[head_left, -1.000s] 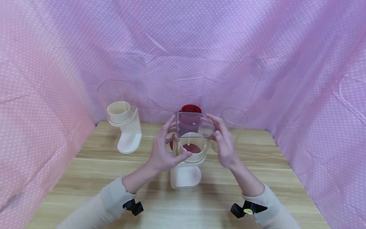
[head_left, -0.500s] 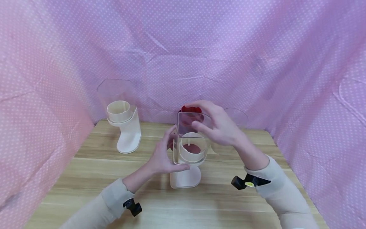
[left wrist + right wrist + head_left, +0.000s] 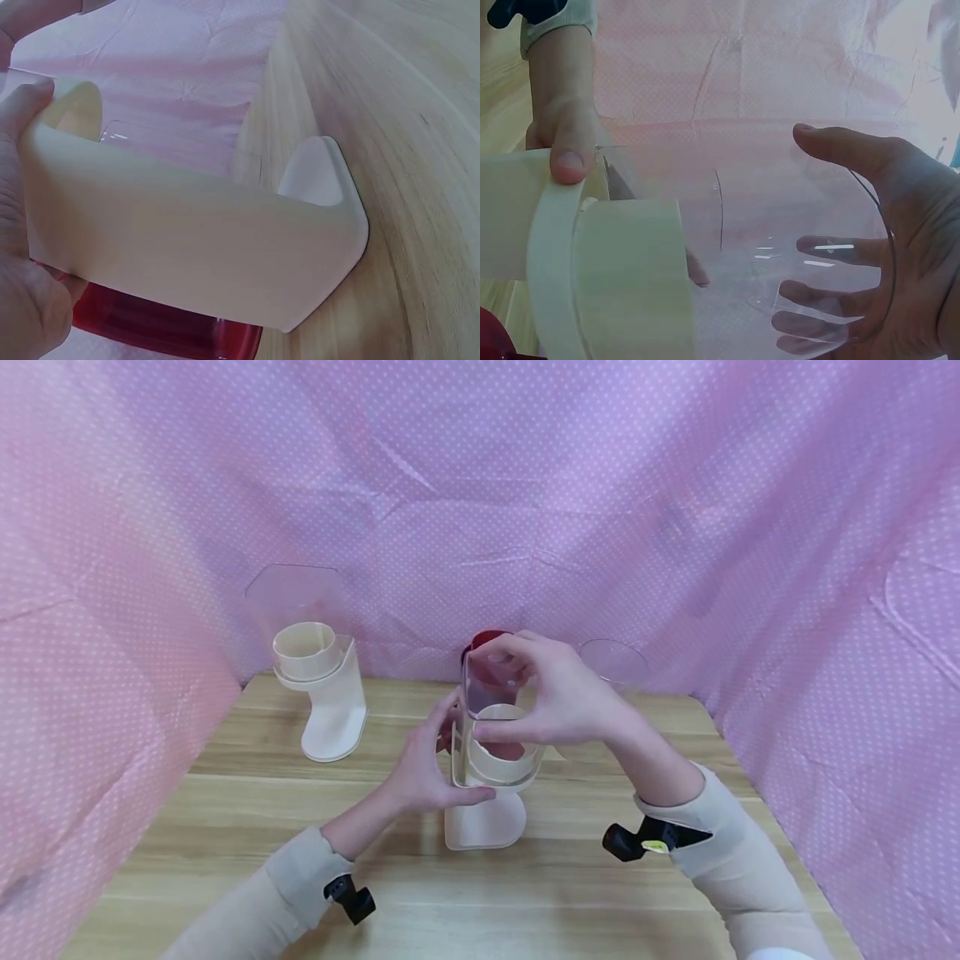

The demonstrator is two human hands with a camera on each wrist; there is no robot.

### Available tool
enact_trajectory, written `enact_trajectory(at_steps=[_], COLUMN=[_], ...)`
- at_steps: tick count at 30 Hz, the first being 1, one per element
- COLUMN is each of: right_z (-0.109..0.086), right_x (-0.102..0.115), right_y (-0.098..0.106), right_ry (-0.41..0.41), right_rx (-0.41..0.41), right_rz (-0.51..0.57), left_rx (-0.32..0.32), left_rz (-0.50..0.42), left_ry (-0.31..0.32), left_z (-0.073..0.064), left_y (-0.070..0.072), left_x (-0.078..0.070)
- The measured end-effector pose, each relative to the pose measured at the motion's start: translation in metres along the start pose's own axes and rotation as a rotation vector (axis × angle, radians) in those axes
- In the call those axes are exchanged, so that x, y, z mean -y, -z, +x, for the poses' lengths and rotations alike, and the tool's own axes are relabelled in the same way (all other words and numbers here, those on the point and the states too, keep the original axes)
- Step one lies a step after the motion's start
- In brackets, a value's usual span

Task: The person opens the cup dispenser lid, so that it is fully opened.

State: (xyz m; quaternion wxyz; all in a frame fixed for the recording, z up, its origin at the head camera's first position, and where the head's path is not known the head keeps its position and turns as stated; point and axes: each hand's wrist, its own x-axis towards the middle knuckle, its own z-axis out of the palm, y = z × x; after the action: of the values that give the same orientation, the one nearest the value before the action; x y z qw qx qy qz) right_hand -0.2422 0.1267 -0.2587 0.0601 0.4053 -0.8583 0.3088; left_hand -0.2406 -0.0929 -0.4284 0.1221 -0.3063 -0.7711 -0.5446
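A cream stand (image 3: 486,827) stands upright mid-table, its raised ring bearing a short cream cylinder (image 3: 630,277). Over the cylinder rises a clear plastic container (image 3: 739,221). My left hand (image 3: 423,768) grips the stand at ring height, thumb in front and fingers behind its back wall (image 3: 150,210). From the right, my right hand (image 3: 558,693) spans the container's upper end, thumb at the near side and fingers curved along the far side. Close behind the stand is a red container (image 3: 157,322), mostly hidden in the head view.
At the back left stands a matching cream stand (image 3: 333,718) with a clear container (image 3: 292,589) on top. A clear round-rimmed container (image 3: 611,664) stands at the back right. Pink dotted cloth (image 3: 480,460) encloses the wooden table (image 3: 480,910) at the back and sides.
My right hand has left the container's right side and come over its top, its thumb moving down toward the near rim. My left thumb has shifted down to the stand's ring.
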Motion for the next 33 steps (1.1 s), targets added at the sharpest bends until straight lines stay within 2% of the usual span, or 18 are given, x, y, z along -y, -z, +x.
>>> enact_trajectory(at_steps=[3, 7, 14, 16, 22, 26, 33], right_z=[-0.003, -0.004, 0.002, 0.003, 0.006, 0.012, 0.019], right_x=[0.004, 0.007, 0.006, 0.005, -0.001, -0.007, -0.015], right_y=[0.001, 0.004, 0.005, 0.004, 0.005, 0.008, 0.013], right_ry=[-0.005, 0.006, -0.015, 0.001, 0.082, 0.124, 0.100], right_rx=[-0.005, 0.001, 0.090, 0.100, 0.070, 0.078, 0.076], right_rz=[0.002, -0.017, -0.078, -0.085, -0.051, -0.030, -0.007], left_rx=[0.012, 0.014, -0.008, -0.004, 0.010, 0.020, 0.034], left_rz=[0.008, 0.033, 0.059, 0.060, 0.045, 0.025, -0.004], left_ry=[0.000, -0.039, -0.053, -0.055, -0.076, -0.091, -0.112], left_z=[0.001, 0.002, 0.002, 0.001, 0.002, 0.001, 0.002], left_y=[0.001, 0.001, 0.003, 0.004, 0.002, 0.001, 0.000], left_x=[0.000, -0.001, 0.003, 0.004, 0.008, 0.010, 0.012])
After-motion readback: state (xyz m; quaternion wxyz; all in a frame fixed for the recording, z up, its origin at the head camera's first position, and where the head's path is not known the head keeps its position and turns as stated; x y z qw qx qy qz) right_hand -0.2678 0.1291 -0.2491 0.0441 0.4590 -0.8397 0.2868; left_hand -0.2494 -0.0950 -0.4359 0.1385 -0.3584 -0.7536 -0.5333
